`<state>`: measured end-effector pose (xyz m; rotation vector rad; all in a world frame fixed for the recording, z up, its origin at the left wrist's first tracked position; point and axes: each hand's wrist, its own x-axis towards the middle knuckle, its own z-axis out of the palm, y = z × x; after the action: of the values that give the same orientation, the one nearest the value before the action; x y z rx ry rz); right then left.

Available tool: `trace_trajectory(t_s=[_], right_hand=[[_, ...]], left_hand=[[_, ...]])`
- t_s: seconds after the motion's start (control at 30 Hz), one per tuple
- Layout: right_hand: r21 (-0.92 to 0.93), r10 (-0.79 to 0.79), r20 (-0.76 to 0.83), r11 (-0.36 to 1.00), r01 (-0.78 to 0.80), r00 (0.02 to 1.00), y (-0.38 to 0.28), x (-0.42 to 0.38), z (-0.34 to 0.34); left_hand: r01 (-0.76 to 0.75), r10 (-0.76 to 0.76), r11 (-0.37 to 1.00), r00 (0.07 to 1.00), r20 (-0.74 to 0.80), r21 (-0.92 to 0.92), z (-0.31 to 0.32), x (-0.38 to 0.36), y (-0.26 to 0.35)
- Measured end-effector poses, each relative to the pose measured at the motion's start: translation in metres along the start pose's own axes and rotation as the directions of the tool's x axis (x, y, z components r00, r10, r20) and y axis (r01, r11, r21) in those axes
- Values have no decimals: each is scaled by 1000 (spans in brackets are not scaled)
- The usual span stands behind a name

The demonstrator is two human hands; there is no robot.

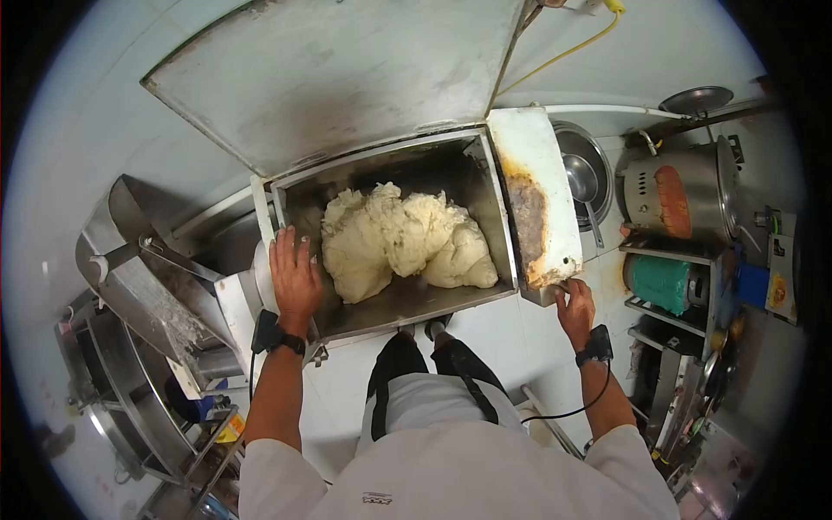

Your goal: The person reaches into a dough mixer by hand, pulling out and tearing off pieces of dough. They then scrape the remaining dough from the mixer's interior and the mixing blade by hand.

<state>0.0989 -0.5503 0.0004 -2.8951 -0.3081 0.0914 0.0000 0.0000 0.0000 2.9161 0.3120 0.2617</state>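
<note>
A large lumpy mass of pale dough [407, 238] lies in the metal trough of a dough mixer [381, 322], bunched in an arch across the middle. My left hand [295, 276] is open, its fingers spread flat over the trough's left rim beside the dough. At the front corner of the mixer's rust-stained white housing [542, 186], my right hand [578, 314] has its fingers bent and apart, touching or almost touching the edge. Whatever lies under those fingertips is hidden. The mixer's wide lid [338, 69] stands raised behind the trough.
Right of the housing, a ladle [582, 180] rests in a metal basin [604, 147]. Farther right stand a large steel pot [685, 195] and a rack with a green container [659, 282]. A metal chute-like machine part [147, 277] and shelving [130, 390] occupy the left.
</note>
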Motion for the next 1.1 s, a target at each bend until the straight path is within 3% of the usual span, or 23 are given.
trace_trajectory(t_s=[0.07, 0.1, 0.17, 0.23, 0.3, 0.43, 0.63, 0.77, 0.9, 1.0, 1.07, 1.1], right_hand=[[-77, -21, 104, 997, 29, 994, -7, 2, -13], [-26, -31, 94, 999, 33, 995, -8, 15, 9], [-155, -45, 207, 985, 79, 977, 3, 21, 6], [-197, -87, 212, 972, 129, 973, 4, 21, 2], [-270, -47, 317, 953, 137, 947, 4, 25, -2], [-355, 20, 377, 927, 125, 926, -2, 29, -6], [-365, -4, 398, 917, 163, 917, 11, 26, 6], [-349, 37, 376, 931, 105, 926, 9, 22, 11], [-230, 14, 307, 971, 60, 952, 7, 18, 13], [-259, 52, 315, 965, 33, 948, 7, 12, 24], [-289, 229, 337, 948, -131, 913, 1, 10, 32], [-288, 228, 335, 949, -131, 914, -2, 9, 34]], left_hand=[[2, -2, 1000, 1000, 0, -11, -3, -4, 2], [-7, 8, 999, 1000, -8, 40, -7, 6, -5], [-25, 25, 999, 1000, 0, 36, -5, 3, -2], [-14, 13, 999, 1000, 9, 38, -2, 1, 0], [-9, 9, 999, 1000, 1, 43, 1, 1, -1], [-10, 10, 998, 1000, -7, 55, 2, 2, -2], [-21, 21, 999, 1000, -12, 30, -2, 4, 3], [-8, 8, 999, 1000, -7, 34, 0, 3, 1], [-9, 9, 1000, 1000, 11, 16, -1, 5, 0], [-12, 12, 1000, 1000, 18, 0, -2, 4, 0], [-8, 7, 1000, 999, 53, 15, -2, 5, 0], [-8, 7, 1000, 999, 51, 16, -2, 4, 1]])
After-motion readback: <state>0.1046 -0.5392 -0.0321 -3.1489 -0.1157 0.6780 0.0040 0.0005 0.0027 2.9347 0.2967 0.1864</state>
